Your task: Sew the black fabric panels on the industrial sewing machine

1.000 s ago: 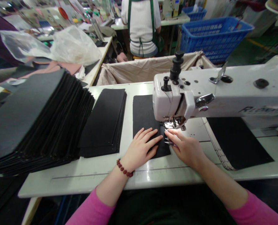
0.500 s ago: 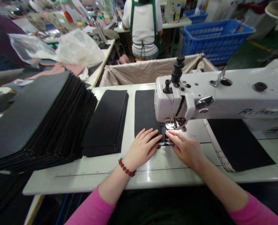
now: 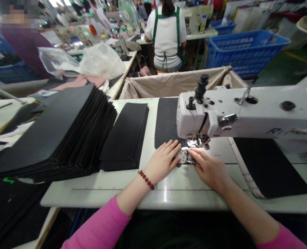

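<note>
A black panel lies flat on the pale sewing table, its right part under the head of the white sewing machine. My left hand rests with fingers stretched on the panel's near edge, left of the presser foot. Just right of it, my right hand lies nearly flat, fingertips beside a metal guide in front of the foot. Neither hand grasps anything. Left of the panel are a small stack of black panels and a tall stack.
More black panels with light edges lie right, under the machine arm. Behind the table stands a cloth-lined bin, then a blue basket and a seated person. Plastic bags lie back left.
The panel has moved away from me, baring the metal guide between my hands. The whole view has shifted, so things appear further right and slightly lower.
</note>
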The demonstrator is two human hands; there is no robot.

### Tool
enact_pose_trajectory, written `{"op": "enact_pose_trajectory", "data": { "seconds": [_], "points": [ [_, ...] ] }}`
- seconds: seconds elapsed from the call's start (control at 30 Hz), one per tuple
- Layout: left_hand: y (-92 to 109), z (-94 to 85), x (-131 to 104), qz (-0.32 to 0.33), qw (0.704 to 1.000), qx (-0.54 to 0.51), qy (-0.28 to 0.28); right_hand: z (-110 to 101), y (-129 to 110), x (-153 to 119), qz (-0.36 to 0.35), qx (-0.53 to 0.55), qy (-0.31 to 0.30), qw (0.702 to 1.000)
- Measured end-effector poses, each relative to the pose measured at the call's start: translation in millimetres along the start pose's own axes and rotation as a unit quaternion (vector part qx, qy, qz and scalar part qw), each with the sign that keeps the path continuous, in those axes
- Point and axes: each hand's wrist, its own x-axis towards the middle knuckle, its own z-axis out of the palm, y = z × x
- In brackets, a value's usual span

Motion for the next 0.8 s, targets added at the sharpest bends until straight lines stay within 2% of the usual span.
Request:
{"op": "enact_pose_trajectory", "data": {
  "seconds": [0.13,0.8],
  "points": [
    [-1.7,3.9,1.3,-0.006,1.0,-0.011,0.02,1.0,0.6,-0.1,0.002,-0.001,0.003,1.0],
    [-1.8,7.0,0.3,-0.005,0.999,-0.018,0.027,3.0,-2.5,-1.1,0.013,0.0,0.007,1.0]
  ]
}}
